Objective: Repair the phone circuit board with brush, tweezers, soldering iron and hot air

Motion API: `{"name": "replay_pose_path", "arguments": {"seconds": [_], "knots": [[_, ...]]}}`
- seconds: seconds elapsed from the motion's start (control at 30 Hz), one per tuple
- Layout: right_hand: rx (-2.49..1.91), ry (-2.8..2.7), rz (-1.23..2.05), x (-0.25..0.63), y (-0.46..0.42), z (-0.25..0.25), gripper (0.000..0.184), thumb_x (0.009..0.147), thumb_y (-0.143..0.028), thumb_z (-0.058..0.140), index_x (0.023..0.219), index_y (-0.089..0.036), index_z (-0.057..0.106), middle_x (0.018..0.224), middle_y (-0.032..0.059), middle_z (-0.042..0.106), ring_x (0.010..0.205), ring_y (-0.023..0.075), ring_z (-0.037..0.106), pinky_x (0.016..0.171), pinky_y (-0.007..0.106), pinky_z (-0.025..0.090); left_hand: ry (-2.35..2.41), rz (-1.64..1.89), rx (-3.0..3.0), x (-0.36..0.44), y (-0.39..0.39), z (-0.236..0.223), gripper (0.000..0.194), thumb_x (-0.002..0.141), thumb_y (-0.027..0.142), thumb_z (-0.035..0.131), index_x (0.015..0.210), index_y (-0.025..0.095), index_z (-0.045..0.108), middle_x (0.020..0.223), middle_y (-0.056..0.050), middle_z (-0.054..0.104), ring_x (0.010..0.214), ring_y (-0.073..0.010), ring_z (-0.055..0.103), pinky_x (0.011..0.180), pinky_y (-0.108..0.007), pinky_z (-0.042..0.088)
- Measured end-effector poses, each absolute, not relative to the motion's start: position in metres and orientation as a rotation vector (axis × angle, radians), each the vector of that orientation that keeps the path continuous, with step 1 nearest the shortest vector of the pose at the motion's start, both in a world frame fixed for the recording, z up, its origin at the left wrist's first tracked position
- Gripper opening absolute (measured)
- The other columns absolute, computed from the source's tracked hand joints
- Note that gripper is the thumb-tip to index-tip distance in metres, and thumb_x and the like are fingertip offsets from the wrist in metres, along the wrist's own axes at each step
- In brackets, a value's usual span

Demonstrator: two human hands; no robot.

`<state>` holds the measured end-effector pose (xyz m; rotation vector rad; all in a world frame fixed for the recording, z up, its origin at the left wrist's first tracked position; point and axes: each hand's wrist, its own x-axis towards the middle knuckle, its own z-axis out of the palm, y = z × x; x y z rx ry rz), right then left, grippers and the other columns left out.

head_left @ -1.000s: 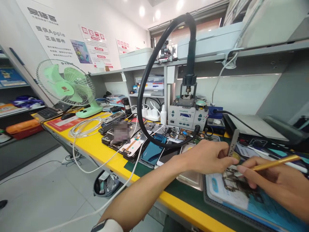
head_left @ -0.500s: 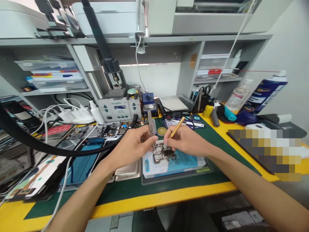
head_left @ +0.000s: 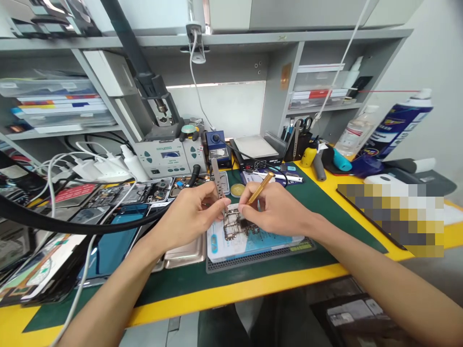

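Observation:
My left hand is closed on metal tweezers with a row of holes, held upright with the tips down at the phone circuit board. In my right hand a gold pen-shaped tool is gripped like a pencil; its tip is hidden behind my fingers over the board's right part. The board lies on a blue and white pad, which rests on a dark perforated mat. Behind my hands stands a small round tin.
A thick black hose arcs across the left side above phone parts and a blue phone back panel. Metal trays sit left of the pad. A soldering station stands behind; bottles and a spray can are at right.
The camera view has shifted, so the scene sits slightly lefter and higher. My right hand and the gold tool have tilted and moved nearer my left hand; both hands keep their grips.

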<state>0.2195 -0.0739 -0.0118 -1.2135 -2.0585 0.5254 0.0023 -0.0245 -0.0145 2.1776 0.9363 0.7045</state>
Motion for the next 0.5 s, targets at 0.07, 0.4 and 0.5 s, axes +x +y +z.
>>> {"name": "replay_pose_path", "arguments": {"seconds": [0.07,0.4,0.5], "knots": [[-1.192,-2.07,0.461,0.2184,-0.0749,-0.0123,0.01,0.083,-0.01,0.061,0.075,-0.016,0.062,0.061,-0.0048,0.057,0.051,0.0075,0.047,0.05,0.023,0.034,0.939,0.706,2.199,0.002,-0.0253,-0.0138,0.029,0.094,0.042,0.062,0.077,0.02,0.054,0.068,0.001,0.07,0.066,-0.0165,0.069,0.057,-0.025,0.047],[-1.216,-2.099,0.292,0.2172,-0.0724,-0.0179,0.005,0.084,-0.015,0.06,0.08,-0.015,0.064,0.063,-0.0019,0.061,0.053,0.0109,0.051,0.054,0.025,0.035,0.932,0.716,2.251,0.0039,-0.0236,-0.0155,0.033,0.096,0.046,0.058,0.076,0.02,0.054,0.069,0.001,0.07,0.064,-0.0156,0.066,0.058,-0.026,0.046],[-1.202,-2.092,0.235,0.2165,-0.0712,-0.0206,0.006,0.085,-0.017,0.06,0.082,-0.015,0.064,0.065,-0.0008,0.063,0.053,0.0113,0.052,0.055,0.026,0.036,0.937,0.713,2.243,0.0035,-0.0239,-0.0158,0.033,0.096,0.046,0.058,0.076,0.02,0.054,0.069,0.001,0.07,0.063,-0.0157,0.065,0.057,-0.026,0.046]]}}
